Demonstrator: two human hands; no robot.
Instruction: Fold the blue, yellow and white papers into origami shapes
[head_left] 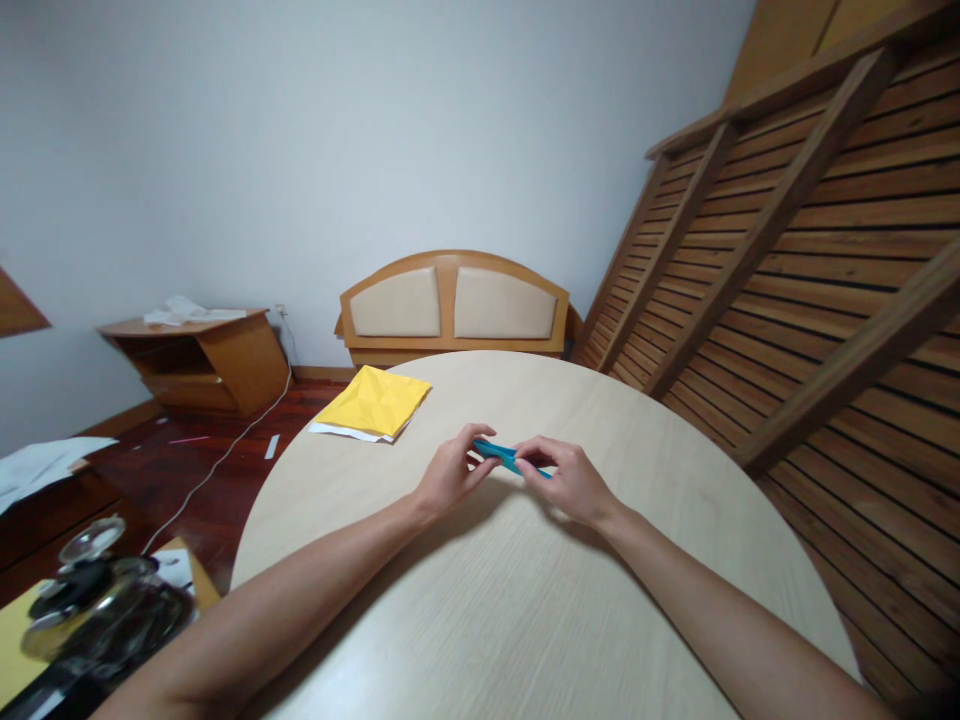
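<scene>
A narrow piece of folded blue paper (504,456) is held just above the round table (480,620), slanting down to the right. My left hand (452,470) pinches its left end between thumb and fingers. On the other side, my right hand (568,480) grips the right end, thumb below and fingers above. Part of the blue paper is covered by the fingers. Left of my hands lies a creased yellow sheet (373,400) on the table, with a white sheet (352,434) showing under its near edge.
A wooden headboard (446,300) stands behind the table. Wooden slats (817,270) lean along the right side. At the left are a low cabinet (202,365), a white cable (225,455) on the floor, and a glass pot (124,610) near my left forearm.
</scene>
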